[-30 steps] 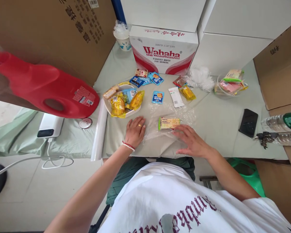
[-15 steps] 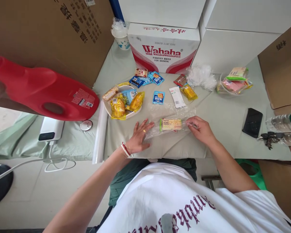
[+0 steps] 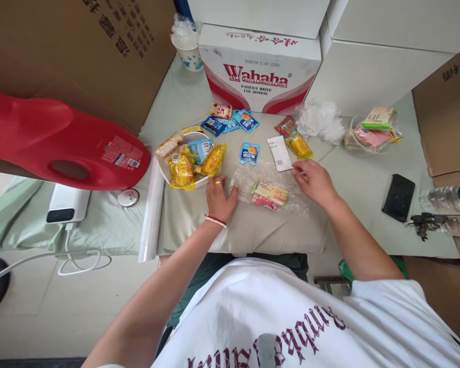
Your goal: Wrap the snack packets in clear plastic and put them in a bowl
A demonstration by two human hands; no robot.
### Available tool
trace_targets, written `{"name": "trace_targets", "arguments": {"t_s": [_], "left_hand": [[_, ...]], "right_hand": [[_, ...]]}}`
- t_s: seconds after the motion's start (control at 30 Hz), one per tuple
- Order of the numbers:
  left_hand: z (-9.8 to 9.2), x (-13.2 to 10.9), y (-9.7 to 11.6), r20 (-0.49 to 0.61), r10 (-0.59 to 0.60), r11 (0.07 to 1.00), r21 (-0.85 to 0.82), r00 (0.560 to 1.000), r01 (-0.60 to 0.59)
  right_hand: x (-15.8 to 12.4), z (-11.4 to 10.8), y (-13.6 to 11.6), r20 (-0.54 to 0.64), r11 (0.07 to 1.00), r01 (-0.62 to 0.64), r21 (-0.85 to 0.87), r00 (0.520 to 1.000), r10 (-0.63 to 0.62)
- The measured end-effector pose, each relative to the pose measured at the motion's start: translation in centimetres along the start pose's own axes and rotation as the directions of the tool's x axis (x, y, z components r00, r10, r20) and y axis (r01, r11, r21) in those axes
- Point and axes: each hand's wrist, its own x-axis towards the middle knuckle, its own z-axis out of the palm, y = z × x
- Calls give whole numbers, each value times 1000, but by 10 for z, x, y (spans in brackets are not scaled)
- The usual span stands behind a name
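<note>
A sheet of clear plastic wrap (image 3: 245, 176) lies spread on the cloth-covered table. On it rest a biscuit pack (image 3: 273, 192) with green ends and, partly under it, a red packet (image 3: 263, 202). My left hand (image 3: 220, 198), thumb apart from the fingers, is at the left edge of the wrap, its fingertips close to the white bowl (image 3: 164, 168) of yellow-wrapped snacks. At the wrap's right edge my right hand (image 3: 315, 180) hovers with loosely bent fingers and nothing visible in them. A white packet (image 3: 279, 153) lies just beyond its fingertips.
Small blue packets (image 3: 249, 153) and a yellow packet (image 3: 299, 146) lie behind the wrap. Crumpled plastic (image 3: 319, 121) and a tub of snacks (image 3: 348, 142) stand farther right, with a phone (image 3: 398, 197) nearer. A plastic roll (image 3: 151, 214) and red jug (image 3: 99, 158) are left.
Both hands have let go of the plastic wrap, which was folded over the biscuit pack and now lies opened out. The red packet shows more. My left hand has shifted up toward the bowl.
</note>
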Motion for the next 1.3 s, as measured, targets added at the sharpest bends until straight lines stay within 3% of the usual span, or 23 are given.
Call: {"name": "trace_targets", "arguments": {"t_s": [0.1,0.2,0.3,0.4,0.47,0.6,0.7,0.8,0.93,1.0,1.13,1.17,1.23,1.3], "left_hand": [[3,1,12,2,-75,991,110,997,75],[4,6,18,62,-107,971,221,992,91],[3,9,17,103,-112,968,235,988,85],[3,6,15,100,-139,970,212,985,116],[3,4,13,81,-151,974,184,985,134],[2,0,7,11,-119,992,32,993,119],[-5,-1,5,51,-140,970,-194,989,148],[-13,-4,18,103,-147,906,-385,984,175],[-9,-15,54,169,63,918,-397,984,9],[-1,-21,68,232,206,931,-346,951,-117],[14,-33,75,285,437,896,-226,853,-383],[16,-36,73,295,473,881,-188,830,-435],[18,-43,71,322,512,856,-112,796,-505],[18,-48,70,351,523,837,-42,776,-545]], "right_hand": [[42,21,-31,142,988,98,-122,987,-80],[69,40,-50,241,972,82,-220,970,-27],[76,40,-59,315,975,32,-219,948,40],[61,28,-65,299,986,68,-152,954,-20],[41,23,-71,284,977,174,-123,949,-134],[-6,30,-80,365,910,395,-124,871,-329],[-30,42,-81,338,907,396,-144,881,-331],[-40,52,-81,287,914,382,-139,898,-332],[-51,64,-83,209,936,336,-103,927,-310],[-62,68,-79,143,950,310,-40,943,-301],[-86,66,-54,58,897,367,246,918,-391],[-90,63,-45,22,897,322,304,938,-345],[-94,58,-27,-104,942,122,312,990,-94],[-92,53,-10,-248,967,-126,219,952,180]]}}
